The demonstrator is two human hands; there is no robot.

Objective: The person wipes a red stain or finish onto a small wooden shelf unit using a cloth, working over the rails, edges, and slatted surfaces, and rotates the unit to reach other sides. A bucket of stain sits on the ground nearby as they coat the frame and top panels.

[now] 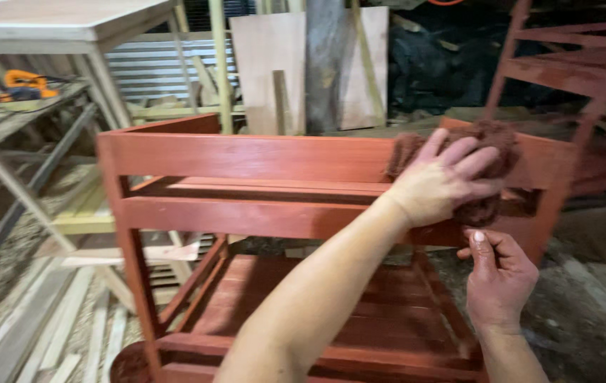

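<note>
red-stained wooden rack: left hand grip flat, pressing brown staining rag onto horizontal top rail; right hand loosely curled, empty, just below.

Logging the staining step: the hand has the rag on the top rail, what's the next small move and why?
Probably wipe the rag leftward along the top rail. The left hand presses it at the rail's right end, with the long stretch to the left uncovered. The right hand sits below, holding nothing visible.
</note>
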